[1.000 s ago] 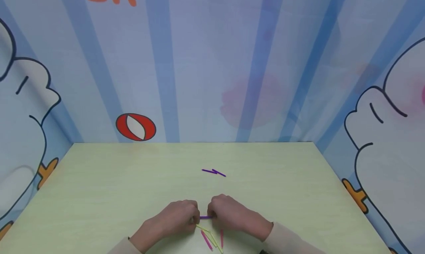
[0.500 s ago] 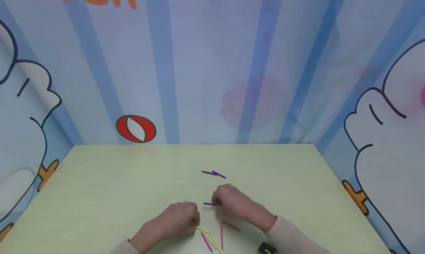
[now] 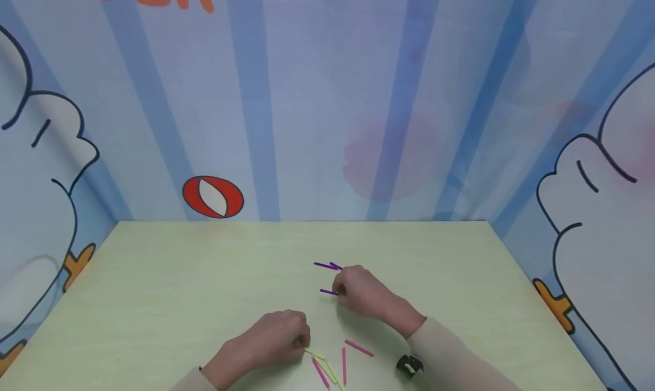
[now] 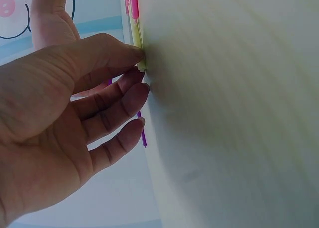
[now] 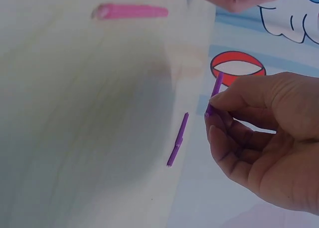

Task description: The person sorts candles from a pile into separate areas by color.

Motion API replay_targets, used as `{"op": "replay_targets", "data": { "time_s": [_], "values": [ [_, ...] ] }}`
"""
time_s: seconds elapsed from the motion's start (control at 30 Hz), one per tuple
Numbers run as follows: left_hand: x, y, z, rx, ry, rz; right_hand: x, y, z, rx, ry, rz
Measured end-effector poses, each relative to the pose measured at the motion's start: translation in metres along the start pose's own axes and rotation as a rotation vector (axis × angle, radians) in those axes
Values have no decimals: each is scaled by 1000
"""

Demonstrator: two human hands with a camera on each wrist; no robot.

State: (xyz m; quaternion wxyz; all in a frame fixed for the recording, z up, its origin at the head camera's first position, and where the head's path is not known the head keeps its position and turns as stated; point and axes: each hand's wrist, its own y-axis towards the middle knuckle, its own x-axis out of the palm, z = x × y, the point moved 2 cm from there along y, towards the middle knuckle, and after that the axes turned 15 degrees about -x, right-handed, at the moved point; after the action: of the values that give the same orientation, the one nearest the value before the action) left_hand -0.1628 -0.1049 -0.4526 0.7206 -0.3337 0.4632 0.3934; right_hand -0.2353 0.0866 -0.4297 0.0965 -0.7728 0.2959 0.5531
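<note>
Nearest the wearer, to the right of and below the left grip, a pink stick (image 3: 320, 374) lies alongside a loose cluster of yellow sticks (image 3: 331, 374). A second pink stick (image 3: 344, 366) lies just right of these, and a third pink stick (image 3: 359, 348) slants on the near side of the right grip. By the right sleeve (image 3: 452, 357) is a small black object (image 3: 409, 366), too unclear to name.

The left hand (image 3: 278, 337) pinches the end of one yellow stick between thumb and fingertip, down at the tabletop (image 3: 204, 277). Farther out, the right hand (image 3: 367, 291) pinches a purple stick (image 3: 328, 292) that points left out of the grip and appears lifted.

Just beyond the right grip, two other purple sticks (image 3: 325, 265) lie touching, one partly hidden by that hand in the head view. The work looks partway: that pair lies apart from the pink and yellow, the held purple stick is not yet set down, and the pink ones lie ungripped. No container shows; the loose sticks lie directly on the tabletop.
</note>
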Motion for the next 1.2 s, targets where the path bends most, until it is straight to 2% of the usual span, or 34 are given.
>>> {"op": "replay_targets", "data": {
  "time_s": [0.5,0.8,1.2],
  "values": [
    [0,1,-1,-21,-6,-23,0,11,22,107,-2,4],
    [0,1,-1,-25,4,-21,-5,21,26,68,-4,47],
    [0,0,0,-7,-10,-10,-2,31,33,147,-13,19]
  ]
}}
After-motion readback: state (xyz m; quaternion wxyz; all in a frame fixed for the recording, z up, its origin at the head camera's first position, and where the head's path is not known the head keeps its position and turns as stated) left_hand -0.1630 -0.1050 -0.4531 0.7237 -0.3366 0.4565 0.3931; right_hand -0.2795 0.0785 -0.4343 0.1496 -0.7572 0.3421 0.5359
